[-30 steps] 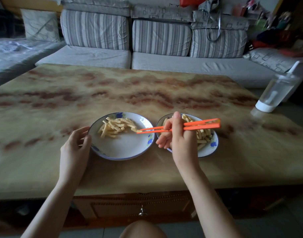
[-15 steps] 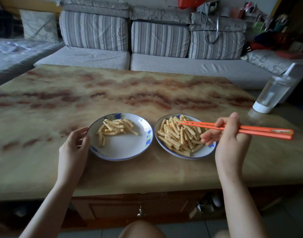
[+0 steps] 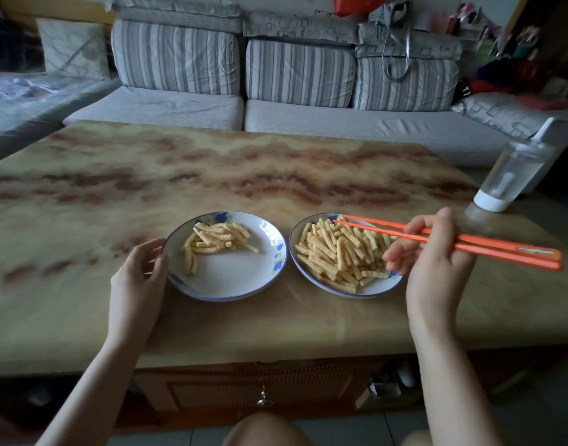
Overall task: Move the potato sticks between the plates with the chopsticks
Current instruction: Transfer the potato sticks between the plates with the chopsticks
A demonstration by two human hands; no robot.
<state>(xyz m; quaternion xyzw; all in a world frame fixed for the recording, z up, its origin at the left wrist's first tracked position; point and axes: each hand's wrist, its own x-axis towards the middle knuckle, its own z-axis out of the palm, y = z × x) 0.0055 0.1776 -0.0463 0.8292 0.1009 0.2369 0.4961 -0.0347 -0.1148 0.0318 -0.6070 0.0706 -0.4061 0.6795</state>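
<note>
Two white plates with blue flowers sit side by side near the table's front edge. The left plate (image 3: 231, 278) holds a small heap of potato sticks (image 3: 211, 241) at its far left. The right plate (image 3: 377, 286) carries a much larger pile of potato sticks (image 3: 337, 252). My right hand (image 3: 432, 262), just right of that plate, holds the orange chopsticks (image 3: 469, 243); their tips hover over the pile's far side with nothing pinched between them. My left hand (image 3: 137, 281) rests against the left plate's left rim, fingers curled on it.
A clear plastic bottle (image 3: 514, 175) with a white cap stands tilted at the table's right edge. The marbled tabletop (image 3: 211, 175) stretches far behind the plates. A striped grey sofa (image 3: 295, 75) lies beyond it. My knee shows below the front edge.
My right hand has swung the chopsticks from the left plate back to the right plate, leaving a stick on the left plate. The tips now sit over the big pile. My left hand stayed put.
</note>
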